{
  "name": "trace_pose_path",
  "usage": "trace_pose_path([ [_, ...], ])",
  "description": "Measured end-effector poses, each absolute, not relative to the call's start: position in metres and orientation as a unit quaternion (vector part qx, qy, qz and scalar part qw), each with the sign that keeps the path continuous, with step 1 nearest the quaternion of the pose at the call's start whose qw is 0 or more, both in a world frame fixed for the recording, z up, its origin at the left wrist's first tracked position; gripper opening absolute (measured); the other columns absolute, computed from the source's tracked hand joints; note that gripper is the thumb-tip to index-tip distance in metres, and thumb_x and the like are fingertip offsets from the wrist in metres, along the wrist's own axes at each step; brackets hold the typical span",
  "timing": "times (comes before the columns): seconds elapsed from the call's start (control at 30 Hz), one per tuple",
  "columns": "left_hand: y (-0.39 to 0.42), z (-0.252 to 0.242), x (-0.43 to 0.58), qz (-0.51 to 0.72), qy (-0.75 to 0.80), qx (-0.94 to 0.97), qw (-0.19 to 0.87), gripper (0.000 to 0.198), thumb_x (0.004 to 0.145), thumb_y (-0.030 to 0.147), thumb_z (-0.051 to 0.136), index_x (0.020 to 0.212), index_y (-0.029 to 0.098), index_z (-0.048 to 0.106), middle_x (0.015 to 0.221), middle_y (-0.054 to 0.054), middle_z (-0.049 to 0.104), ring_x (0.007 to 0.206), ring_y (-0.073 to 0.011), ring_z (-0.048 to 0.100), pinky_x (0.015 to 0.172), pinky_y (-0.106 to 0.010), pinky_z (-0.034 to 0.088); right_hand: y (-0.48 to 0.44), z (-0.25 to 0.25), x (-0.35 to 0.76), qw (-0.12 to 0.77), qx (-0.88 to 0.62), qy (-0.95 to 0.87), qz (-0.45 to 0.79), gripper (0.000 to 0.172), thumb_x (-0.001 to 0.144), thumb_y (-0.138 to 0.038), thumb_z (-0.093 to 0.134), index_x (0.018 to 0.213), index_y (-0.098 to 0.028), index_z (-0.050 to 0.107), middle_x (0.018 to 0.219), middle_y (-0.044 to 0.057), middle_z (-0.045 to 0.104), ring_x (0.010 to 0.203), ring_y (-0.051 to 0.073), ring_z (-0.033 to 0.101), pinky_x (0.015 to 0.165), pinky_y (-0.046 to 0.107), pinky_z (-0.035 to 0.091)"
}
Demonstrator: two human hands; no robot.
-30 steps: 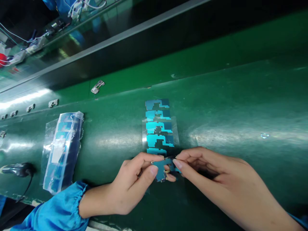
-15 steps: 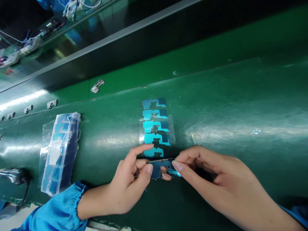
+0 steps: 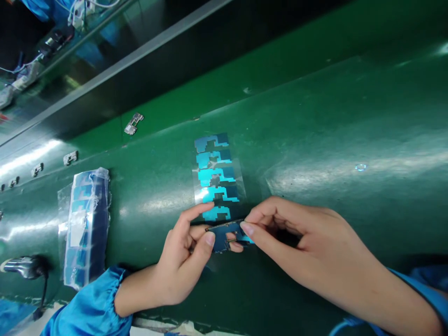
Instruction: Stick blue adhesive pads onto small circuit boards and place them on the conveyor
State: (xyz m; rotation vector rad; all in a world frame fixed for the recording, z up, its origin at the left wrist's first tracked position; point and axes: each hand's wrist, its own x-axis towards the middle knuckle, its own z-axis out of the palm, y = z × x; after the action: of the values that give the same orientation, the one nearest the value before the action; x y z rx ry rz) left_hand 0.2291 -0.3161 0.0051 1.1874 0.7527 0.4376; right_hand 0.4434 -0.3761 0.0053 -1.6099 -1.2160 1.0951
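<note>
Between my two hands is a small dark circuit board [image 3: 220,237] with a cutout and a blue film on its face. My left hand [image 3: 184,254] pinches its left end between thumb and fingers, the index finger stretched out above it. The thumb and index finger of my right hand [image 3: 297,238] grip the board's right end, where a bright blue strip shows. Just beyond the board lies a clear sheet of blue die-cut stickers [image 3: 206,177], shaped like the board. Its lower edge is partly behind my left index finger.
A plastic-wrapped pack of blue sticker sheets [image 3: 86,228] lies at left. A black corded tool [image 3: 26,267] is near it. Several small circuit boards, one of them a larger-looking board [image 3: 134,123], line the far strip beside a metal rail [image 3: 140,53]. The green mat [image 3: 315,135] covers the bench.
The view has shifted slightly, so the sheet and hands appear further left and higher. The board is tilted a little more, its right end up; both hands keep hold of it.
</note>
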Motion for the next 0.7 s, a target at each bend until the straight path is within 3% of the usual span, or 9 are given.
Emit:
trace_pose_path([
  [0.07,-0.3156,0.0049,0.2283,0.195,0.344,0.551,0.735,0.037,0.113,0.029,0.054,0.149,0.025,0.046,0.113,-0.007,0.084,0.105,-0.017,0.081,0.093,-0.028,0.064,-0.377,0.0034,0.443,0.414,-0.641,-0.48,0.433,0.02,0.095,-0.029,0.062,0.076,-0.026,0.067,0.064,-0.006,0.071,0.049,0.011,0.062,0.046,0.023,0.044],
  [0.33,-0.3156,0.0053,0.2289,0.2,0.338,0.559,0.73,0.036,0.113,0.026,0.053,0.148,0.025,0.044,0.113,-0.007,0.084,0.113,-0.0207,0.08,0.108,-0.038,0.062,-0.3757,0.0066,0.4425,0.416,-0.644,-0.484,0.422,0.018,0.093,-0.025,0.061,0.076,-0.026,0.068,0.062,-0.007,0.07,0.046,0.01,0.058,0.044,0.021,0.042],
  [0.7,-0.3142,0.0054,0.2339,0.239,0.283,0.519,0.77,0.04,0.113,0.013,0.048,0.147,0.034,0.051,0.12,0.0,0.083,0.11,-0.0107,0.079,0.1,-0.02,0.061,-0.3729,0.0052,0.443,0.429,-0.622,-0.519,0.4,0.016,0.093,-0.017,0.059,0.08,-0.025,0.063,0.063,-0.009,0.071,0.048,0.009,0.06,0.048,0.018,0.047],
])
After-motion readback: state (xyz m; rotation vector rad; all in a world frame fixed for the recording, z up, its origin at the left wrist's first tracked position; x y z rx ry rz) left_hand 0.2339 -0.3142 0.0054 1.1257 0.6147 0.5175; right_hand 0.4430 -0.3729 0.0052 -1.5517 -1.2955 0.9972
